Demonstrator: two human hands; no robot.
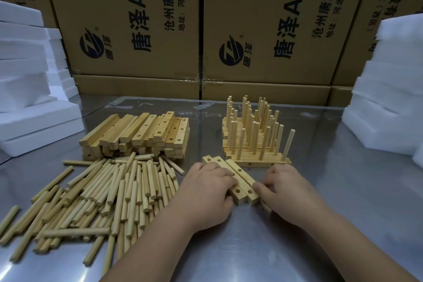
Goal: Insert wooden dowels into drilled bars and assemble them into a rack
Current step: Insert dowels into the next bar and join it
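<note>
- Site type: small assembly and packing workshop, warehouse-like.
- Back wall: stacked printed cardboard cartons [137, 18].
- Both flanks: piles of white foam slabs [25, 89].
- Steel-topped table [343, 190] carries bulk stock: loose dowels [103, 197], stacked drilled bars [137, 135], and a batch of dowelled bars [254, 139].

Two pale drilled bars [240, 174] lie flat, side by side and touching, angled at front centre. Behind them to the left sits a stack [137, 137] of like bars, with loose dowels [103, 194] heaped in front of it. Behind them to the right stand the racks [254, 135], their dowels upright, and the rightmost dowel leans.
</note>
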